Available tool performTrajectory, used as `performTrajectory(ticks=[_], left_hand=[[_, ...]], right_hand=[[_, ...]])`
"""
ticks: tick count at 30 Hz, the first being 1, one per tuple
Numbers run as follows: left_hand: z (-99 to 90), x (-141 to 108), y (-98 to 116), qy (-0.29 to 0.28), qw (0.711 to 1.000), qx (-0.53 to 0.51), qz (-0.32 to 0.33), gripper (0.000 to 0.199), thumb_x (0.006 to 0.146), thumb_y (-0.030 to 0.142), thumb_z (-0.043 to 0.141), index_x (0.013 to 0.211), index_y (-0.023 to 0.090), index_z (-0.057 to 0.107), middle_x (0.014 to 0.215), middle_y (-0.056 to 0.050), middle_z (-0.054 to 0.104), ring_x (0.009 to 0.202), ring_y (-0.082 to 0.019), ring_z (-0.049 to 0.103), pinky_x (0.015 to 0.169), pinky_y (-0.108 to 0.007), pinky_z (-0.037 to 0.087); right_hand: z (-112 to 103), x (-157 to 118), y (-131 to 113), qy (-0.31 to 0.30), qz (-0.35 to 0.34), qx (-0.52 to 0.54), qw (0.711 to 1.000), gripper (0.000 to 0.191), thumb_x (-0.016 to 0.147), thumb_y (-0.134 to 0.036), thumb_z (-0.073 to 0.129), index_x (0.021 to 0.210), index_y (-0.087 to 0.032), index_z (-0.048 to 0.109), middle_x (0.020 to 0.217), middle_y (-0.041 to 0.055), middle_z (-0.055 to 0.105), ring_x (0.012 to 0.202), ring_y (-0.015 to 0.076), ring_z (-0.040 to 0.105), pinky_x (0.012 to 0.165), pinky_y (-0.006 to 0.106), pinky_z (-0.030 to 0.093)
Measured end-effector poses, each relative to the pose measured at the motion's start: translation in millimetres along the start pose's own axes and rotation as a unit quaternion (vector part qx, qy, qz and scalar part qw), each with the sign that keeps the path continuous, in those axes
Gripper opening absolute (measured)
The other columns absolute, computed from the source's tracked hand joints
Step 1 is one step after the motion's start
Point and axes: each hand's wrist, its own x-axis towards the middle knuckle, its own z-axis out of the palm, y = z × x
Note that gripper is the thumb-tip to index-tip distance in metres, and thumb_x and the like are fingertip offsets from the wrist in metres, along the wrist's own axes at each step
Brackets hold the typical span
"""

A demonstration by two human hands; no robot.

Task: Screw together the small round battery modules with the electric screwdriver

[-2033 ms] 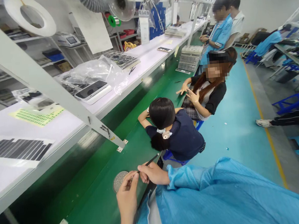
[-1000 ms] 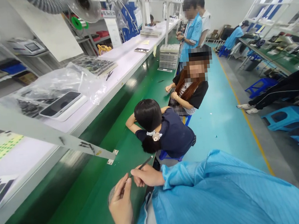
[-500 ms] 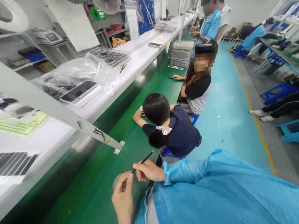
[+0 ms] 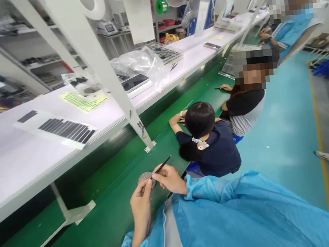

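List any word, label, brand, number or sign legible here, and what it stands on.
No text is legible.
White hanging card: too blurred to read.
White boxy device with small screen: too small.
Dark marks on slanted white post: cannot be made out.

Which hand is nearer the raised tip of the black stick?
Right. The right hand grips the black stick, its raised tip jutting beyond the fingers. The left hand is down by the visible lower end, farther off.
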Motion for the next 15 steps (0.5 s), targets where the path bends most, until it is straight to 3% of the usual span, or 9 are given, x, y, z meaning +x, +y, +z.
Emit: performTrajectory(ticks=[8,15], left_hand=[[-0.9,5,-1,-0.032,0.999,-0.011,0.013,0.055,0.064,0.065,0.085,0.089,0.016,0.079,0.104,-0.013,0.076,0.106,-0.030,0.069,0.102,-0.044,0.053],[0.2,-2,2,-0.002,0.999,-0.036,0.003,0.060,0.060,0.066,0.088,0.091,0.016,0.078,0.105,-0.012,0.076,0.104,-0.030,0.069,0.099,-0.041,0.055]], right_hand=[[5,-2,3,0.048,-0.016,0.000,0.999,0.038,0.087,-0.044,0.073,0.109,-0.013,0.071,0.065,-0.0028,0.059,0.048,0.0073,0.047,0.045,0.020,0.038],[3,-10,-3,0.046,-0.051,-0.007,0.998,0.037,0.088,-0.038,0.073,0.116,-0.013,0.074,0.081,0.0025,0.067,0.062,0.0081,0.052,0.054,0.020,0.039]])
